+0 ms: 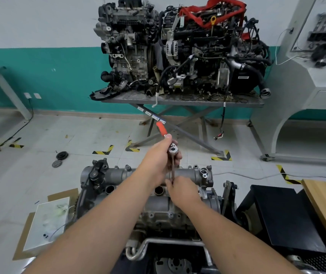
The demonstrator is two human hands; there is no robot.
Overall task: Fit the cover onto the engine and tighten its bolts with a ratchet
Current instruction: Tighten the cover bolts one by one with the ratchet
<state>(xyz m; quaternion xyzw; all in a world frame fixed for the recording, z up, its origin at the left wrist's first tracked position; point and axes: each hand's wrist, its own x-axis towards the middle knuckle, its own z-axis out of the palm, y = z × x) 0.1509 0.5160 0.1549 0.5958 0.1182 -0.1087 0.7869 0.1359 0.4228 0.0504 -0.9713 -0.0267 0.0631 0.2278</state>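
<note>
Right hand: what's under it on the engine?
The right hand pinches the ratchet extension low down, over the grey cover. A round hole shows beside it. The socket and bolt are hidden.

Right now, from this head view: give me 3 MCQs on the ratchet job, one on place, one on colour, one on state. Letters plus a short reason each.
1. Where is the right hand?
A. On the floor
B. Low on the ratchet's extension, at the cover
C. On the wooden board

2. What colour is the ratchet handle's grip?
A. Blue
B. Yellow
C. Orange-red

3. What is the left hand doing?
A. Gripping the ratchet just below its coloured grip
B. Hanging idle
C. Resting flat on the cardboard

Answers:
1 B: its fingers pinch the steel shaft where it comes down to the cover on the engine.
2 C: the orange-red grip sticks out above the left hand.
3 A: its fingers are curled round the ratchet, next to the head.
</note>
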